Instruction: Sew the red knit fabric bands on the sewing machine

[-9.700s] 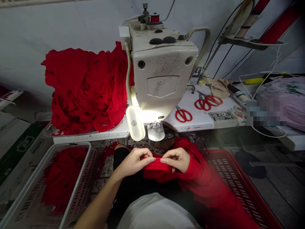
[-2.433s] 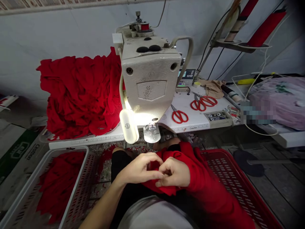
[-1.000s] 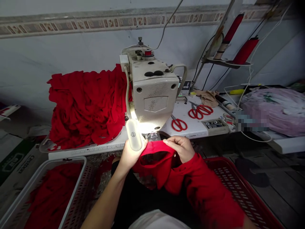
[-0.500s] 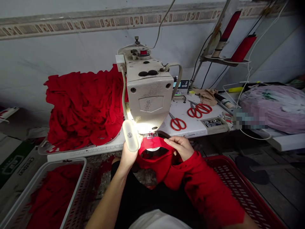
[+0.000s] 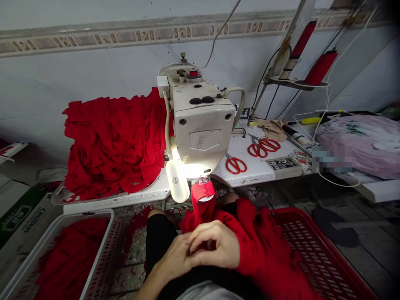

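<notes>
A red garment [image 5: 200, 212] hangs from the sewing machine [image 5: 203, 133], its band looped under the needle area. Below it, over my lap, my two hands meet. My left hand [image 5: 179, 255] is closed, with its fingertips partly hidden by the other hand. My right hand [image 5: 218, 246] is bent into a pinch, thumb and fingers touching the left hand's fingers. What they hold, if anything, cannot be made out. Red fabric [image 5: 256, 241] covers my right forearm. The lit lamp [image 5: 177, 181] sits left of the needle.
A heap of red fabric [image 5: 115, 146] lies left of the machine. Red-handled scissors [image 5: 236, 165] and more scissors [image 5: 264, 146] rest on the table at right. A white basket [image 5: 108, 233] with red fabric stands lower left, a red basket [image 5: 315, 250] lower right. Thread cones [image 5: 320, 68] stand behind.
Both hands have let go of the garment's band at the machine and come down together over my lap. The band stays under the needle area, now hanging narrower. The view has shifted slightly.
</notes>
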`<state>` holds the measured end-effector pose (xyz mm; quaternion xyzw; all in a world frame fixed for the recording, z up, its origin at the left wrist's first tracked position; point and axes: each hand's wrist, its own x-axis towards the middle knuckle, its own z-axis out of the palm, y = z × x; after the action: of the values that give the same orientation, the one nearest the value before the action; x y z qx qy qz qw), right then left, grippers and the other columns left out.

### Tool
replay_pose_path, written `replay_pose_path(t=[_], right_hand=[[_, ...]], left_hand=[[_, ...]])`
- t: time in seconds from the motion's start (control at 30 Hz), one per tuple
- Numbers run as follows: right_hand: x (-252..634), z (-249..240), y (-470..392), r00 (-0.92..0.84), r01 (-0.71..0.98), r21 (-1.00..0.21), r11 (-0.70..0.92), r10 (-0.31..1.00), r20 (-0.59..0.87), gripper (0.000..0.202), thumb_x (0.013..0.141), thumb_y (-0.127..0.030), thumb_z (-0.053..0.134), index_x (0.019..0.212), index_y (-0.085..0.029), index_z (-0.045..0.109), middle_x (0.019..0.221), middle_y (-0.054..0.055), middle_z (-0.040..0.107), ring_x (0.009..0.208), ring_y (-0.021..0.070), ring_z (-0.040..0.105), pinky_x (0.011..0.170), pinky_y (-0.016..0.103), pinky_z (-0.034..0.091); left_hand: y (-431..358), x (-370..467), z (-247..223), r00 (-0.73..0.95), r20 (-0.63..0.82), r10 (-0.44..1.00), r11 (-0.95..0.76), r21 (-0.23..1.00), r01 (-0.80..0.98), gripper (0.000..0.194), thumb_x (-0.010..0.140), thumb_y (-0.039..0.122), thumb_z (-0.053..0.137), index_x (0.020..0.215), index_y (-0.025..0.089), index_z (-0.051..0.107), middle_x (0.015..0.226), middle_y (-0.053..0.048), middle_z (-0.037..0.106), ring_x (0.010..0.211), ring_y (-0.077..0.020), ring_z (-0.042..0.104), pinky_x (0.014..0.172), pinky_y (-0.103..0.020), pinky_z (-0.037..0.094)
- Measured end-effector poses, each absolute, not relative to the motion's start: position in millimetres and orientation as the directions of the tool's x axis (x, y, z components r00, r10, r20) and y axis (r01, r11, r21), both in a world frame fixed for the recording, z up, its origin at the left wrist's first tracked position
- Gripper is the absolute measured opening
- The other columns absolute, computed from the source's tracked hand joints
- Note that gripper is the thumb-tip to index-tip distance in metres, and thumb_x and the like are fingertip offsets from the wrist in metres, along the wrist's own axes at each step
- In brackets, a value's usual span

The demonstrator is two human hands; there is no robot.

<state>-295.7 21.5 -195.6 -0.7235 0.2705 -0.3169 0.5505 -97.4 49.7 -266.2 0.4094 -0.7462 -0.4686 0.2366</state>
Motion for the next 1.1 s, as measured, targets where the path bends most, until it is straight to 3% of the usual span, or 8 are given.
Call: replay_pose_path(t=[0.1,0.2,0.3,0.47,0.67,0.77,0.9,1.1], right_hand=[[-284.9,-210.1,19.3,0.607,-0.249,-0.894,-0.372,-0.779,0.155,0.029,0.091,-0.043,0.075,0.109,-0.021,0.081,0.119,0.01,0.078,0.107,0.027,0.073,0.095,0.033,0.053],[-293.7,-221.8,16.9,0.523,-0.529,-0.768,-0.36,-0.851,0.039,0.02,0.094,-0.036,0.07,0.099,-0.021,0.082,0.094,0.008,0.079,0.087,0.0229,0.074,0.081,0.031,0.053],[-307.1,-222.9,20.5,0.458,-0.617,-0.725,-0.307,-0.889,-0.014,0.011,0.083,-0.031,0.081,0.08,-0.021,0.08,0.075,0.003,0.074,0.07,0.0186,0.067,0.07,0.028,0.047],[-324.6,-200.2,26.0,0.467,-0.427,-0.85,-0.308,-0.88,0.084,0.01,0.081,-0.02,0.077,0.071,-0.02,0.077,0.069,0.001,0.07,0.062,0.0139,0.061,0.059,0.026,0.041],[-365.1,-167.5,6.3,0.29,-0.243,-0.951,-0.192,-0.95,0.118,0.022,0.091,-0.032,0.072,0.074,-0.016,0.073,0.067,0.001,0.062,0.053,0.012,0.055,0.05,0.025,0.041],[-386.2,-159.2,-1.4,0.165,-0.177,-0.984,-0.037,-0.986,0.008,0.027,0.091,-0.041,0.073,0.079,-0.017,0.071,0.07,0.0,0.059,0.044,0.009,0.052,0.041,0.022,0.04],[-399.6,-156.9,-5.4,0.056,-0.178,-0.984,-0.017,-0.998,0.007,0.029,0.088,-0.044,0.077,0.077,-0.017,0.071,0.064,-0.002,0.056,0.043,0.0085,0.052,0.041,0.021,0.042],[-407.7,-165.9,-19.9,-0.122,-0.12,-0.993,0.0,-0.992,0.015,0.029,0.08,-0.047,0.084,0.08,-0.02,0.073,0.06,0.0,0.062,0.045,0.0128,0.055,0.043,0.025,0.046]], left_hand=[[52.6,-105.3,-265.2,-0.543,0.022,-0.839,0.259,0.895,-0.364,0.019,0.095,0.031,0.061,0.102,0.023,0.076,0.095,-0.007,0.076,0.088,-0.0239,0.068,0.079,-0.032,0.053],[40.6,-94.9,-264.6,-0.482,0.039,-0.875,0.254,0.885,-0.39,0.029,0.101,0.029,0.055,0.084,0.016,0.075,0.078,-0.005,0.071,0.072,-0.0169,0.064,0.071,-0.026,0.05],[25.0,-77.6,-266.6,-0.53,0.045,-0.847,0.334,0.821,-0.463,0.023,0.101,0.029,0.059,0.093,0.017,0.076,0.084,-0.004,0.069,0.076,-0.0155,0.064,0.071,-0.024,0.047],[13.8,-68.3,-281.6,-0.569,0.089,-0.817,0.465,0.686,-0.56,0.032,0.106,0.021,0.044,0.128,0.022,0.068,0.109,-0.009,0.068,0.098,-0.0196,0.067,0.086,-0.028,0.051],[10.6,-74.2,-291.4,-0.43,0.096,-0.898,0.354,0.738,-0.574,0.032,0.106,0.021,0.043,0.126,0.02,0.067,0.105,-0.008,0.068,0.097,-0.0198,0.068,0.087,-0.03,0.053],[8.7,-71.6,-287.2,-0.258,0.175,-0.95,0.301,0.73,-0.614,0.039,0.099,0.012,0.044,0.131,0.021,0.064,0.111,-0.009,0.067,0.101,-0.0202,0.067,0.088,-0.031,0.055],[10.3,-65.4,-274.3,0.136,0.29,-0.947,0.123,0.72,-0.683,0.043,0.087,0.011,0.056,0.13,0.02,0.062,0.114,-0.009,0.062,0.078,-0.0146,0.065,0.059,-0.022,0.055],[21.8,-69.0,-241.8,0.31,0.114,-0.944,0.012,0.95,-0.313,0.025,0.089,0.026,0.065,0.111,0.02,0.055,0.098,-0.005,0.068,0.083,-0.0177,0.071,0.059,-0.022,0.057]])
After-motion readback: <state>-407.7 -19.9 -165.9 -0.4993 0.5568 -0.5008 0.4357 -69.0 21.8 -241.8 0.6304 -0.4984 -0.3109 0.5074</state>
